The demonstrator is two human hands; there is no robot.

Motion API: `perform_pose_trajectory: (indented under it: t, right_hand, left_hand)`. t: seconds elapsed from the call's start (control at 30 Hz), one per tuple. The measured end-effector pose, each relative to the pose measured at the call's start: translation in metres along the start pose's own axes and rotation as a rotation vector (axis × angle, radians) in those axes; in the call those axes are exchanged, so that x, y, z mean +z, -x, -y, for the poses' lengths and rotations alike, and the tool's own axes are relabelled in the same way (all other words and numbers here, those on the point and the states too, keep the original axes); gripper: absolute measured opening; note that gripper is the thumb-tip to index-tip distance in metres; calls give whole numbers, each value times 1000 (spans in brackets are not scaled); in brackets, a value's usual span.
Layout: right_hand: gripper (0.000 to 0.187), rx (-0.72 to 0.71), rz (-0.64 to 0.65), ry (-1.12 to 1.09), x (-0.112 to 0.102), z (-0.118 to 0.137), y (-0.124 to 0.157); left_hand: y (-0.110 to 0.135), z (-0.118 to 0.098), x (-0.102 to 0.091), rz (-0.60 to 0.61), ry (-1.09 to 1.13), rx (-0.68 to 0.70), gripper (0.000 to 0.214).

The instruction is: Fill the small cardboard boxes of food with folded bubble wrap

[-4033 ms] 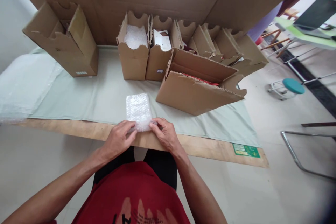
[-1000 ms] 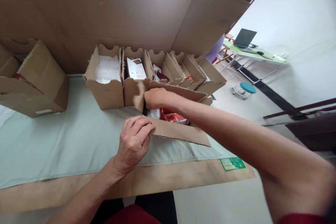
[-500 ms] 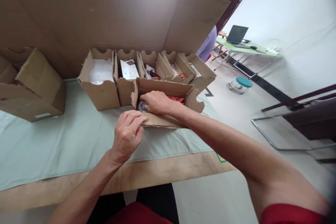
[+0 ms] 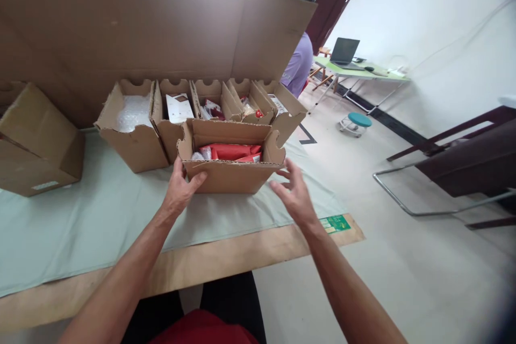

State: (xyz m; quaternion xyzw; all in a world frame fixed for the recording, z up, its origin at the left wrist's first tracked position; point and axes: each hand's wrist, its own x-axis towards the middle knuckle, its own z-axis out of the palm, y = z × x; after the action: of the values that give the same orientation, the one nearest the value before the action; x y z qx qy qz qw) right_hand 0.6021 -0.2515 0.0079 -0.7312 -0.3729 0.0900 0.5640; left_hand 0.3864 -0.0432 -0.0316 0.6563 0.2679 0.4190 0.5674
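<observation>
An open cardboard box [image 4: 228,174] stands on the pale green cloth [image 4: 100,209] in front of me. Red packets [image 4: 229,151] and a bubble-wrapped piece [image 4: 197,156] lie inside it. My left hand [image 4: 180,189] rests against the box's front left corner, thumb on the front wall and fingers spread. My right hand [image 4: 293,193] hovers open just off the box's right front corner, fingers apart, holding nothing.
Behind the box is a row of open cardboard boxes [image 4: 133,129] holding bubble wrap and packets. A closed carton [image 4: 36,142] sits at the left. A tall cardboard sheet [image 4: 141,27] backs the table. Beyond it sits a person [image 4: 296,59]; a stool [image 4: 357,121] and laptop table [image 4: 355,64] stand right.
Four seconds ago both hands held a bubble-wrapped bundle at the table edge. My right hand then reached into the box and has since come out empty; the box now sits upright.
</observation>
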Motion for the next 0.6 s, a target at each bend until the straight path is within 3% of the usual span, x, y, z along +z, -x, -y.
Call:
perform_pose_trajectory:
  t: [0.1,0.17,0.27,0.33,0.4,0.5,0.6]
  right_hand:
    - [60,17,84,-96,34,-5,-3]
    - [50,17,46,-94,45,-1,9]
    - [38,-1,1,-40,46,8,49]
    - [33,-35,20,-19,47,17,75]
    - [32,-74,69,-32,53,31,89]
    - [37,-106,130,-106,66,57,83]
    - [44,-132,80,-136,65,77,70]
  left_hand:
    - [-2,-4,12,11,36,-29,85]
    - [17,-8,11,-31,33,-21,81]
    - [68,-12,-6,-112,-30,-63,64]
    - [104,-14,-25,-185,-65,-75,54]
    - [124,-20,-43,-260,-58,-45,52]
    - [118,-39,-59,-308,-41,34,55]
    - [95,-64,-53,-296,-21,117,60]
